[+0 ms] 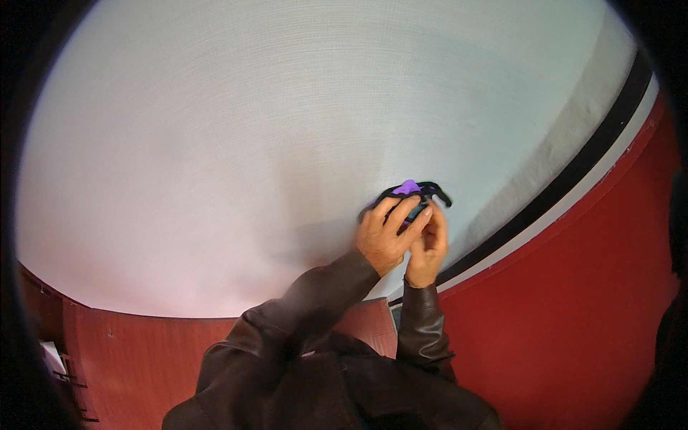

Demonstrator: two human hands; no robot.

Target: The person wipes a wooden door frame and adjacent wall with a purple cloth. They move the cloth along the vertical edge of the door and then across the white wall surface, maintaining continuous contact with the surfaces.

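Note:
Both my hands are together at a small black and purple item (407,187) lying over a large white surface. My left hand (382,236) covers its lower left part, fingers spread across it and gripping it. My right hand (430,244) is close against the left, its thumb and fingers bent at the item's right part. A dark curved strip sticks out past the fingers at the right. Between the fingertips shows a blue-grey patch. The fingers hide most of the item, so its exact kind cannot be told.
The white surface (226,134) has a fine texture and fills most of the view. A black band (564,172) runs along its right edge, with a red surface (559,322) beyond. Red-brown wood panelling (150,365) is at the lower left, near a pale sheet (52,356).

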